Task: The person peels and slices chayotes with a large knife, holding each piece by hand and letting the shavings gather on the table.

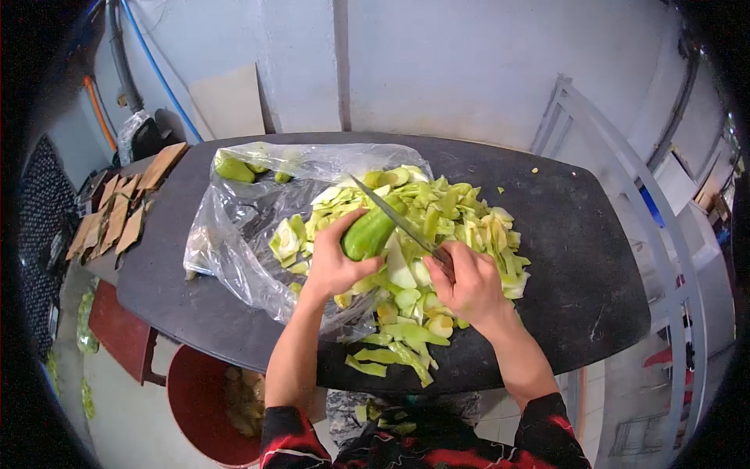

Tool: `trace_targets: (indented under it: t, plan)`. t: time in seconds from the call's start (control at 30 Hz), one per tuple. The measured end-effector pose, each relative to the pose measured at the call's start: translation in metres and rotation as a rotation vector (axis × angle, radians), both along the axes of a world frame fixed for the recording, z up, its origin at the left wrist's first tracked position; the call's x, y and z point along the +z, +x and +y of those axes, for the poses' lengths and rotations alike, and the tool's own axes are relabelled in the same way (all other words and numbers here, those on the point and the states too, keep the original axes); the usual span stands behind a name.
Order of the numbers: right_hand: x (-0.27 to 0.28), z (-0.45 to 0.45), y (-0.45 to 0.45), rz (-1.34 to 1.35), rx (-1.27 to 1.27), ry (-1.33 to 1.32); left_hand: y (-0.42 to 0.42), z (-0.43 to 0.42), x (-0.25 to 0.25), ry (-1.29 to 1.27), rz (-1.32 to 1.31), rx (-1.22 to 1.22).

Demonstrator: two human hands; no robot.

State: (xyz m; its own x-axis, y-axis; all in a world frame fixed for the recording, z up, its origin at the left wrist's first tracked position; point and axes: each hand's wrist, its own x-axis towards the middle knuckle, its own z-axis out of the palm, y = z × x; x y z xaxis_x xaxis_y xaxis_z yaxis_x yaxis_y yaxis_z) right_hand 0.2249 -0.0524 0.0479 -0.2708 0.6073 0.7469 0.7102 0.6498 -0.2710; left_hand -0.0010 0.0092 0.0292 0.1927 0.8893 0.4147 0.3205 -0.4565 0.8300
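Note:
My left hand (342,262) is wrapped round an oblong green fruit (369,236), whose exact kind I cannot tell. In my right hand (469,285) is the handle of a knife (398,219). Its long blade slants up and to the left, across the fruit's right side. Beneath both hands spreads a heap of pale green slices and peelings (476,227), partly on a clear plastic bag (250,227). Whole green fruits (234,167) lie inside the bag at the back left.
The dark table (578,258) has rounded corners. Below its front left edge stand a red bucket (187,406) with pale pieces inside and a red stool (121,328). Wooden pieces (117,211) lie left; a grey metal rail (664,234) runs along the right.

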Motion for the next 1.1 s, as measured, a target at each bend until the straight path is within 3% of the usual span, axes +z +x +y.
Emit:
trace_targets:
  t: [0.13, 0.2, 0.27, 0.4, 0.5, 0.53, 0.6, 0.67, 0.73, 0.77, 0.8, 0.87, 1.0, 1.07, 1.1]
  plan:
    - [0.020, -0.007, -0.008, 0.013, 0.097, 0.264, 0.002, -0.008, 0.002, 0.021, 0.007, -0.048]
    - [-0.002, 0.004, -0.001, 0.006, 0.062, 0.194, -0.001, -0.016, 0.006, -0.021, -0.077, -0.101]
    - [-0.038, 0.028, 0.010, -0.098, -0.154, -0.144, -0.005, -0.020, 0.009, -0.024, -0.049, -0.104]
    - [-0.038, 0.023, 0.008, -0.023, -0.170, -0.087, -0.016, -0.013, -0.007, -0.052, -0.156, -0.125]
    - [-0.025, 0.022, 0.003, 0.009, -0.140, -0.055, -0.023, -0.004, -0.011, -0.354, -0.265, -0.176]
    - [-0.022, 0.021, 0.002, 0.014, -0.131, -0.045, -0.020, -0.001, -0.016, -0.348, -0.264, -0.175]
    - [-0.018, 0.019, -0.001, 0.029, -0.117, -0.039, -0.011, 0.003, -0.023, -0.328, -0.522, 0.006]
    - [-0.014, 0.014, -0.005, 0.047, -0.099, -0.044, -0.022, 0.030, -0.034, -0.006, -0.684, -0.188]
    - [-0.006, 0.003, -0.009, 0.114, -0.106, -0.008, -0.023, 0.033, -0.023, -0.189, -1.086, -0.131]
    - [-0.004, 0.000, -0.009, 0.132, -0.085, 0.027, -0.028, 0.048, -0.046, -0.325, -1.287, -0.198]
    - [-0.001, 0.000, -0.010, 0.136, -0.073, 0.034, -0.038, 0.045, -0.048, -0.478, -1.310, -0.365]
    - [-0.001, -0.001, -0.012, 0.040, -0.035, 0.054, -0.040, 0.052, -0.054, -0.590, -1.453, -0.085]
    - [-0.015, 0.007, -0.014, -0.099, -0.016, 0.122, -0.033, 0.032, -0.041, -0.498, -1.383, -0.229]
    - [-0.016, 0.013, -0.018, -0.109, -0.019, 0.157, -0.023, 0.028, -0.043, -0.625, -1.542, -0.055]
    - [-0.019, 0.014, -0.019, -0.124, -0.018, 0.172, -0.025, 0.026, -0.045, -0.651, -1.581, -0.124]
